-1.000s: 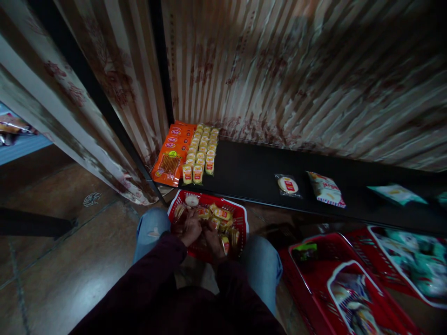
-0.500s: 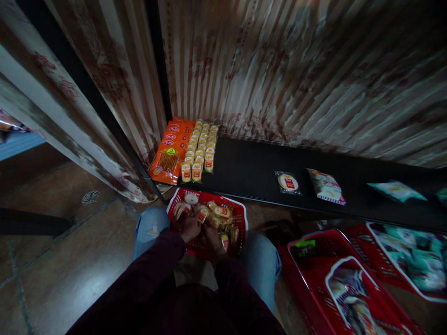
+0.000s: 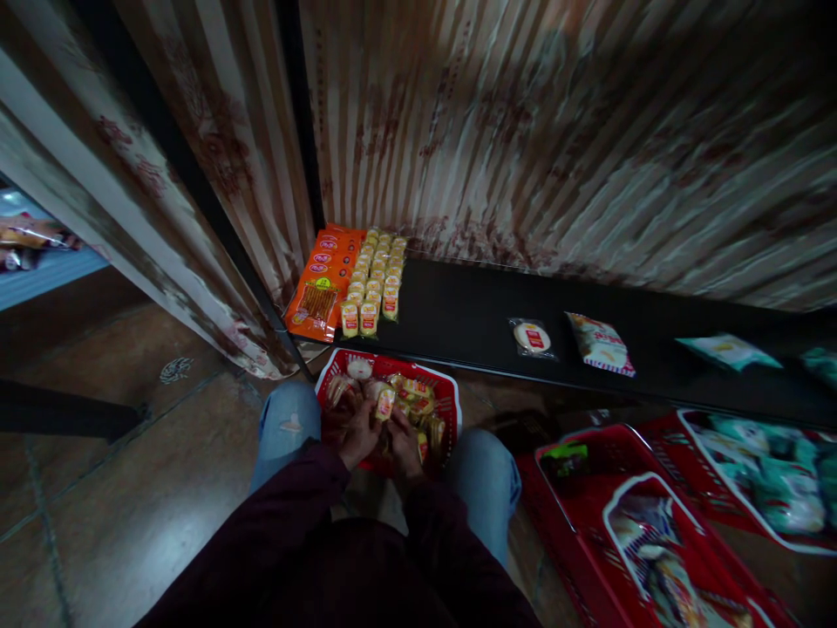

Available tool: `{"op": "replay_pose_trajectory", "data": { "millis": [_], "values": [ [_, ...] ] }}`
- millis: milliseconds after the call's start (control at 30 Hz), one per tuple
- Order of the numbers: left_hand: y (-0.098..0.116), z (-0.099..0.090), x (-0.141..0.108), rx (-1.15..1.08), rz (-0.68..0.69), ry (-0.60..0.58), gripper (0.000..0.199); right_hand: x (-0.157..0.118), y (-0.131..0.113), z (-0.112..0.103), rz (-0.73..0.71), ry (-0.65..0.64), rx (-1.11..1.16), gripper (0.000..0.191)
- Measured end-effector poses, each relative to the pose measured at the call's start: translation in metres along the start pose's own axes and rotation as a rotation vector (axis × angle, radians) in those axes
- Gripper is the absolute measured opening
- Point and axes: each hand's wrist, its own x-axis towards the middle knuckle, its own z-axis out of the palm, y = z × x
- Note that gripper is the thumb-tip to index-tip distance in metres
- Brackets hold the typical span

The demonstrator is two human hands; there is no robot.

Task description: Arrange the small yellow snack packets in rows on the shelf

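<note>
Over a red basket (image 3: 453, 410) between my knees, my left hand (image 3: 359, 435) grips a small yellow wrapped snack (image 3: 384, 404) at its left side. My right hand (image 3: 404, 442) is close by on the right, fingers curled near the snack's lower edge; whether it holds anything is hidden. More yellow packets (image 3: 418, 397) and paler round ones (image 3: 359, 368) fill the basket. Rows of like yellow packets (image 3: 374, 283) stand on the black shelf (image 3: 458, 305), beside orange snack bags (image 3: 320, 288) at its left end.
Along the shelf to the right lie a round white packet (image 3: 532, 337), a white bag (image 3: 600, 342) and a green-white packet (image 3: 729, 350). Red baskets (image 3: 588, 506) with bags stand on the floor at right. A black shelf post (image 3: 304, 113) rises at left before striped curtains.
The yellow packet between my hands has been raised a little and shows upright above the basket's contents. My hands have come up slightly, and the view has shifted a little.
</note>
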Motion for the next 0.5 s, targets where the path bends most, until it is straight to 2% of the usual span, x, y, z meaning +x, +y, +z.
{"op": "replay_pose_trajectory", "data": {
  "millis": [267,500],
  "values": [
    [0.012,-0.012,-0.015,-0.159,-0.083,0.010,0.028,-0.016,-0.003,-0.001,0.035,0.016,0.058,0.046],
    [0.010,-0.016,-0.032,-0.269,-0.144,0.000,0.022,-0.027,-0.001,0.001,0.074,0.031,0.146,0.051]
  ]
}}
